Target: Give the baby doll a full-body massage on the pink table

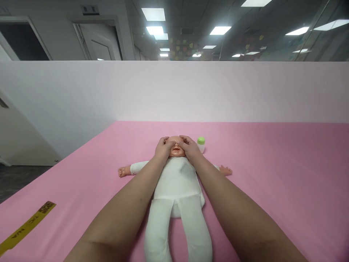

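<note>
A baby doll with a white cloth body lies on its back on a pink surface. Its head is at the far end and its legs point toward me; both arms are spread out sideways. My left hand cups the left side of the head, its thumb lying across the face near the eye. On the other side my right hand does the same, fingers curved round the head. The thumbs cover the doll's eyes, while its mouth stays visible between them.
A small bottle with a green cap stands just right of my right hand. Yellow tape with dark lettering sticks to the surface at the lower left. A white wall rises behind the pink surface.
</note>
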A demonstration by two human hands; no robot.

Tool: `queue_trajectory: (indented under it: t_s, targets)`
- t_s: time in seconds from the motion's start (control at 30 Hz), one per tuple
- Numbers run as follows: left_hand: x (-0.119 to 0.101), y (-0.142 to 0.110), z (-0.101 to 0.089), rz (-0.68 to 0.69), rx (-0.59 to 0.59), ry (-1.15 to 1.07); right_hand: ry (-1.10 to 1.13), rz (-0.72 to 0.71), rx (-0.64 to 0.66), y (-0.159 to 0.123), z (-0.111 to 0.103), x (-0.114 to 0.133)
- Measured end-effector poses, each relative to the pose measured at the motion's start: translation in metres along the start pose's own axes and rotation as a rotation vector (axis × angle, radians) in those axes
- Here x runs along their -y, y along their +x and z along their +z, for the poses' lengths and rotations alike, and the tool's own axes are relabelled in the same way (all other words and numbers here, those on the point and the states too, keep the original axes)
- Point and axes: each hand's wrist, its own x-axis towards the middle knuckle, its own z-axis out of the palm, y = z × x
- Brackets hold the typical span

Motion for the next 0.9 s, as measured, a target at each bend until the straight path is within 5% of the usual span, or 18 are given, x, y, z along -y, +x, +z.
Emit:
queue_trajectory:
  t_s: [0.33,0.63,0.9]
  targets:
    - [-0.002,0.002,0.001,-0.035,-0.031,-0.022,0.034,0.02,-0.082,0.004,0.005,-0.002]
    - [-0.005,-0.001,-0.004,-0.147,-0.041,-0.132,0.163,0.077,0.018,0.01,-0.007,-0.016]
    - [-0.002,-0.002,-0.001,-0.004,-0.009,-0.012,0.129,0.04,0.042,-0.002,-0.002,0.0]
